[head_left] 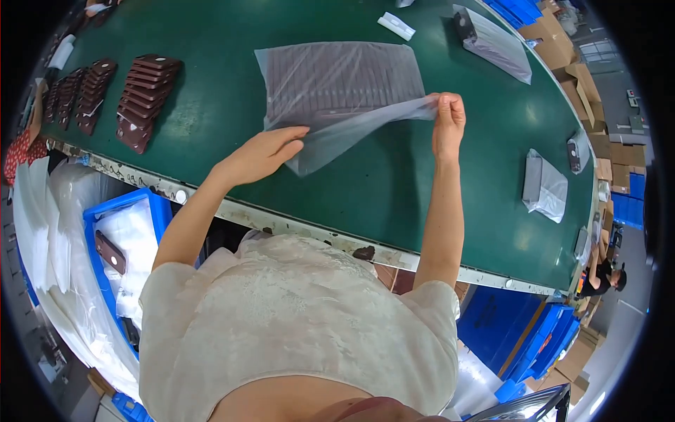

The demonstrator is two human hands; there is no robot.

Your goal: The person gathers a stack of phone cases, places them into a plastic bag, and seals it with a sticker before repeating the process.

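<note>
A clear plastic bag lies on the green table with a row of dark brown, phone-case-like pieces inside it. My right hand pinches the bag's near right corner between thumb and fingers, raising that edge off the table. At the bag's near left side is my left hand, its fingers stretched out along the plastic and the thumb apart from them. Between the two hands the loose mouth of the bag hangs in a slanting fold.
Stacks of brown cases stand on the green table at left. Wrapped bundles lie at far right, another bundle nearer. A white strip lies behind. Below the left edge is a blue crate with a case on plastic sheets.
</note>
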